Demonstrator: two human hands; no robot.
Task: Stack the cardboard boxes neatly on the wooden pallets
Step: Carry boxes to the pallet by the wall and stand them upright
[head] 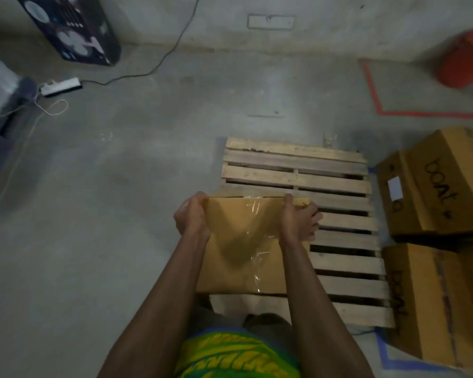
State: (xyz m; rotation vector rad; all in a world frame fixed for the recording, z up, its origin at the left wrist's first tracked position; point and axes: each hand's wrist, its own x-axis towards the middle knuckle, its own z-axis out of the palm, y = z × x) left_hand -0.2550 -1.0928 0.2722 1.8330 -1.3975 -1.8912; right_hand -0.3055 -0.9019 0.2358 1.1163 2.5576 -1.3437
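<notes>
Both hands, left (192,214) and right (298,219), grip a tan, tape-sealed cardboard box (243,246) over the slatted wooden pallet (339,227); squaring it to a corner looks wisest.

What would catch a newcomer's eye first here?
A tan cardboard box sealed with clear tape fills centre frame, left hand and right hand gripping its far corners. Behind it lies a slatted wooden pallet; brown marker-scrawled cardboard boxes stand at right, an orange bucket top right.
</notes>
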